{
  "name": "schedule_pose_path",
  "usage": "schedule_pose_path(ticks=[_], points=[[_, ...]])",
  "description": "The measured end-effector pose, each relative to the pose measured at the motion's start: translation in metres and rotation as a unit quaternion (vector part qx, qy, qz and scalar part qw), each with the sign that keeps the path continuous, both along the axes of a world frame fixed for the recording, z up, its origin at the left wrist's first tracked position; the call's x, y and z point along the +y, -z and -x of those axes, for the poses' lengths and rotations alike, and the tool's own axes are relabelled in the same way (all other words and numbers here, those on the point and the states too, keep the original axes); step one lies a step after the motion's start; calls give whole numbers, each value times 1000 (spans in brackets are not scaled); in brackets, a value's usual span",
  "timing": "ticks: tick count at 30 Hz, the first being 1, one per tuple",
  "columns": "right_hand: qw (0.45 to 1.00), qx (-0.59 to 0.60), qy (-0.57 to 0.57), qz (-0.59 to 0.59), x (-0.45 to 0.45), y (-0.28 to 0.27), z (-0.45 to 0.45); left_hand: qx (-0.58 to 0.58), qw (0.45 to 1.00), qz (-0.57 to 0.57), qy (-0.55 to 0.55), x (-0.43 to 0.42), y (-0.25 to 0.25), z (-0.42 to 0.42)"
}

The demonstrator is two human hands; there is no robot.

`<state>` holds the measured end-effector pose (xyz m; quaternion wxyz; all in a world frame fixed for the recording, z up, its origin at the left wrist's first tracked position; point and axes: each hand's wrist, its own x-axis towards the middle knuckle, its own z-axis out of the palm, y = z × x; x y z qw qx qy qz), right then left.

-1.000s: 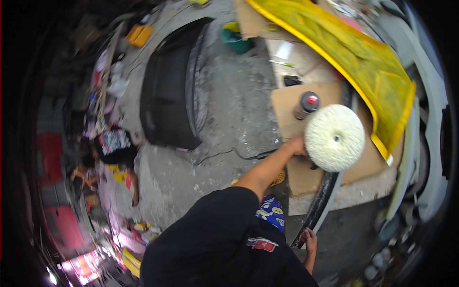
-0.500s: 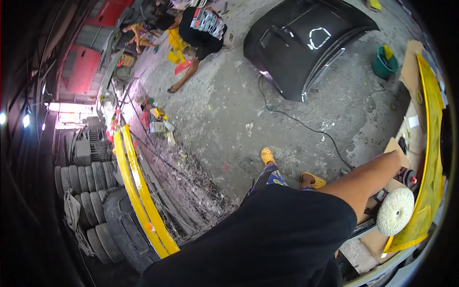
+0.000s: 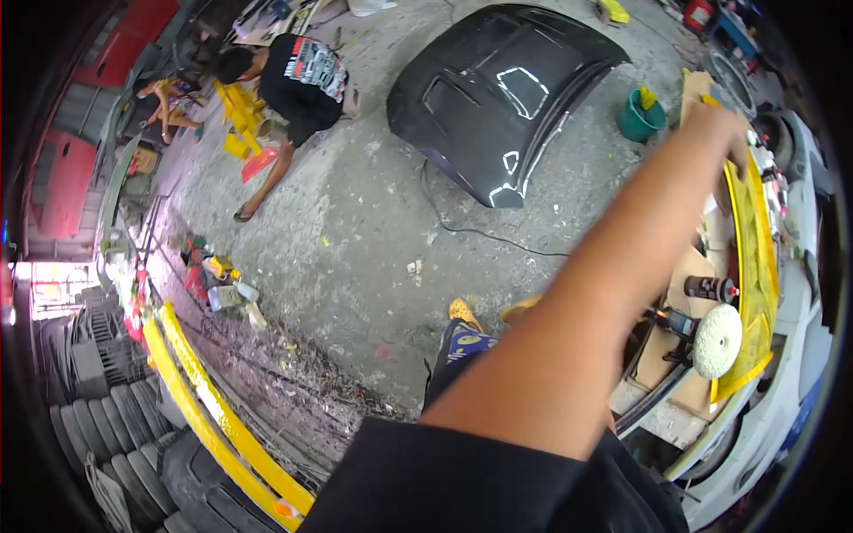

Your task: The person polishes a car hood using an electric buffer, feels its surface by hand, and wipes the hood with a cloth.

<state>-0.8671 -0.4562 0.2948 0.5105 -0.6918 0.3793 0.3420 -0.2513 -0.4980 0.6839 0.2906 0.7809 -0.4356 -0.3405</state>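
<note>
My left hand [image 3: 730, 133] reaches across to the right, over the upper end of a yellow painted panel [image 3: 753, 258]. Its fingers point down and are small and smeared, so what they touch cannot be made out. Below the forearm lies a polisher [image 3: 673, 322] with a round white wool pad [image 3: 716, 342], resting by cardboard [image 3: 693, 266]. Beside it, a dark bottle with a red cap [image 3: 709, 289] lies on its side. My right hand is out of sight, with only a sliver of skin showing below the left arm.
A black car hood [image 3: 480, 98] lies on the concrete floor, a cable [image 3: 498, 235] running near it. A green bucket [image 3: 641, 115] stands beyond. One person [image 3: 306, 89] bends over yellow parts; another [image 3: 169, 102] crouches behind. Yellow strips [image 3: 222, 409] and stacked tyres [image 3: 115, 426] are at left.
My left arm has stretched forward and up from near the polisher to the panel's far end. The view has turned right, shifting the hood and other person leftward.
</note>
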Motion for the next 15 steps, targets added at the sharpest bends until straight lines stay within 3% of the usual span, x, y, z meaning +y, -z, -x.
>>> schedule_pose_path(ticks=[1,3,4,5,6,7,8,9,11,13,15], points=[[999,-16,6,-47,2,-20,-9,-5,1000,15,11,30,2,-6],[999,-9,-21,34,21,-47,-45,-107,988,108,41,104,7,-16],[999,12,-9,43,20,-53,-51,-165,974,148,51,141,26,-24],[999,17,28,32,13,-49,-54,-231,934,270,23,164,76,-41],[998,25,64,15,9,-37,-55,-169,960,221,27,198,102,-54],[996,27,90,-5,3,-25,-61,-177,965,193,9,238,112,-54],[995,13,97,-1,-3,-21,-61,-9,991,113,-74,268,127,-55],[996,2,84,-6,-12,-11,-62,86,979,105,-152,292,162,-57],[998,-24,40,-36,-37,36,-94,151,954,70,-250,339,192,-53],[998,-23,23,-56,-63,79,-101,126,952,0,-279,375,208,-59],[999,-40,-34,-9,-72,17,-164,104,949,10,-298,390,228,-74]])
